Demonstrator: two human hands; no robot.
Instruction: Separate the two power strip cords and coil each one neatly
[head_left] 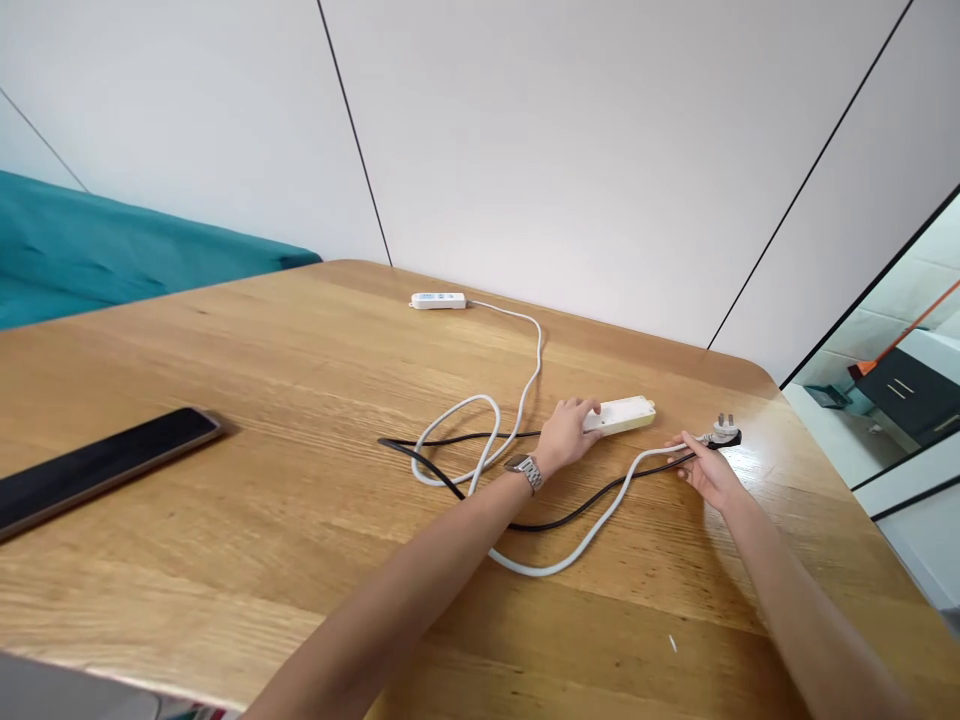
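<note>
Oddly unlabelled: left hand point(564, 433) gripping power strip point(621, 415), right hand point(705, 468) pinching plug point(724, 433) (no readable writing).

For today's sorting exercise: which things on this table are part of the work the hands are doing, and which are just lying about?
In hand:
left hand on cream power strip
right hand at the plugs
white cable
black cable

Lying about:
small white power strip
dark flat device
teal cloth
</note>
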